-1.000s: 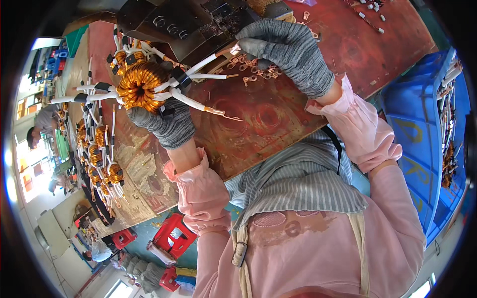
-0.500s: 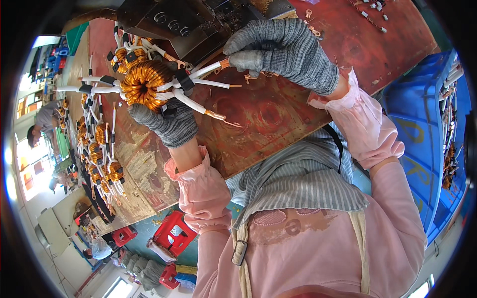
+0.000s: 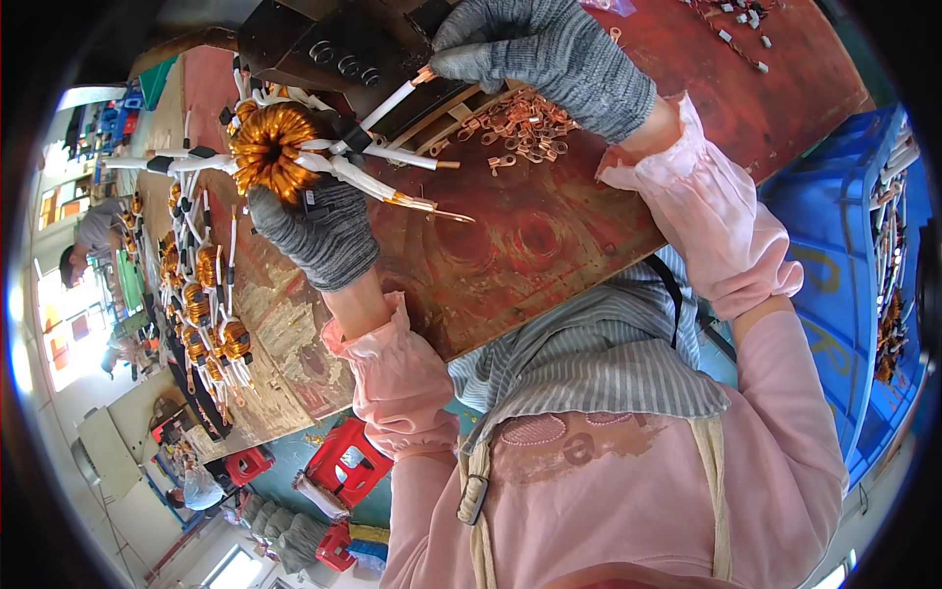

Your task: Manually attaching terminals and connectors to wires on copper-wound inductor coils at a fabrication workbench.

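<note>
My gloved left hand (image 3: 319, 236) is closed under a toroidal coil (image 3: 275, 149) wound with copper wire, holding it above the table. White-sleeved leads with black bands stick out of the coil on both sides; several end in bare copper. With fingers pinched, my gloved right hand (image 3: 559, 69) grips the copper tip of one white-sleeved lead (image 3: 390, 105), in front of the dark metal machine (image 3: 334, 49). Whether a lug sits on that tip is hidden by the fingers. A heap of copper ring lugs (image 3: 530, 128) lies below my right hand, beside a wooden-edged tray.
More copper coils with white leads (image 3: 201, 304) lie along the left of the worn red table (image 3: 530, 245). Small white connectors on wires (image 3: 746, 29) lie at the far right. A blue bin (image 3: 819, 255) holding leads stands to the right. Red stools (image 3: 345, 461) are on the floor.
Both hands have moved up and slightly left with the coil, bringing the gripped lead tip closer to the machine. The heap of lugs, mostly covered before, now shows below my right hand.
</note>
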Demonstrator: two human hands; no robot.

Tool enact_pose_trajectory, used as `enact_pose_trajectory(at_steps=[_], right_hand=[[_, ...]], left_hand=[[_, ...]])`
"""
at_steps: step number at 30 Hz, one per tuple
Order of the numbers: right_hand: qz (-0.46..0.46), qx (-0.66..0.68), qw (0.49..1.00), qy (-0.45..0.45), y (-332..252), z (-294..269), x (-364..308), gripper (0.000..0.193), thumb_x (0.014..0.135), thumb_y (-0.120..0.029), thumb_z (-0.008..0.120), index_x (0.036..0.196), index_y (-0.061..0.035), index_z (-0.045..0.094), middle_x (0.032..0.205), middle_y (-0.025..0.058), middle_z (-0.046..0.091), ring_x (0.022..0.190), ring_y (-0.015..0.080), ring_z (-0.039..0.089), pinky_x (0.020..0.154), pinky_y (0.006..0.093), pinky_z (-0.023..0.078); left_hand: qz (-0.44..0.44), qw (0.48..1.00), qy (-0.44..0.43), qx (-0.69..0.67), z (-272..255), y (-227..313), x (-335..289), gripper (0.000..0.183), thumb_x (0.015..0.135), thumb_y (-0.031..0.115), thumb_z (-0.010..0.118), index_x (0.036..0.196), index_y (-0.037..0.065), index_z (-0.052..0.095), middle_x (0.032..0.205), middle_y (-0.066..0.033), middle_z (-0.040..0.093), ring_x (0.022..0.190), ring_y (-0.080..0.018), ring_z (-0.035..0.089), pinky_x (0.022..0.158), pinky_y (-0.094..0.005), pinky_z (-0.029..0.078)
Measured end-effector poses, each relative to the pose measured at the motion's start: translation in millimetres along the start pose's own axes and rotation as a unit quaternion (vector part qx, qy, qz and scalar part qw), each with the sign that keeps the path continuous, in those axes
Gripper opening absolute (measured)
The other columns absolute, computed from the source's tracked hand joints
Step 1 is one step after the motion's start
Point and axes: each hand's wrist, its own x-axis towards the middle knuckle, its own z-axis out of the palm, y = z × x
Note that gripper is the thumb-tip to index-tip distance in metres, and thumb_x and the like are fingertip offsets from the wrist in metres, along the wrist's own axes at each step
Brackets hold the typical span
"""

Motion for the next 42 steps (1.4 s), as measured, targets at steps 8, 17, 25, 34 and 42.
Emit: enact_pose_trajectory(at_steps=[8, 17, 25, 34, 42], right_hand=[[0.005, -0.058, 0.998, 0.002, -1, -11, 9, 0.014, 0.078, -0.01, 0.057, 0.088, -0.0003, 0.055, 0.074, 0.0027, 0.057, 0.064, 0.0084, 0.053, 0.057, 0.0205, 0.045], [0.018, -0.097, 0.995, 0.028, -2, -17, 22, 0.014, 0.077, -0.008, 0.056, 0.087, 0.0006, 0.056, 0.071, 0.0038, 0.057, 0.061, 0.0096, 0.053, 0.055, 0.0223, 0.044], [-0.089, -0.182, 0.978, 0.049, -7, -18, 23, 0.021, 0.071, -0.006, 0.057, 0.091, -0.0015, 0.059, 0.074, 0.0075, 0.06, 0.066, 0.0155, 0.055, 0.062, 0.0257, 0.045], [-0.105, -0.288, 0.948, 0.085, 20, -18, 36, 0.02, 0.071, -0.014, 0.059, 0.088, -0.0042, 0.061, 0.078, 0.0081, 0.062, 0.071, 0.0165, 0.058, 0.068, 0.0266, 0.045], [-0.042, -0.332, 0.938, 0.091, 21, -24, 37, 0.021, 0.069, -0.023, 0.063, 0.085, -0.0088, 0.063, 0.08, 0.0062, 0.063, 0.074, 0.0171, 0.06, 0.072, 0.0275, 0.046]], left_hand=[[0.071, 0.993, 0.031, 0.095, -3, -6, 12, 0.061, 0.066, 0.035, 0.066, 0.113, 0.006, 0.042, 0.107, -0.0086, 0.048, 0.095, -0.0228, 0.049, 0.083, -0.0363, 0.042], [0.104, 0.981, 0.045, 0.157, 17, -6, 10, 0.053, 0.068, 0.029, 0.066, 0.108, 0.002, 0.046, 0.103, -0.0124, 0.051, 0.094, -0.023, 0.051, 0.085, -0.034, 0.043], [0.11, 0.961, 0.061, 0.246, 20, 3, 21, 0.048, 0.067, 0.024, 0.066, 0.106, 0.002, 0.048, 0.1, -0.0106, 0.053, 0.091, -0.0216, 0.052, 0.079, -0.0323, 0.045], [0.328, 0.718, -0.063, 0.611, -14, 10, 26, 0.039, 0.07, 0.016, 0.063, 0.105, 0.005, 0.05, 0.099, -0.0131, 0.052, 0.089, -0.0222, 0.053, 0.075, -0.0319, 0.048], [0.399, 0.525, -0.12, 0.743, -9, 14, 24, 0.05, 0.069, -0.011, 0.056, 0.112, 0.012, 0.045, 0.1, -0.0136, 0.049, 0.088, -0.0243, 0.053, 0.07, -0.0298, 0.05]])
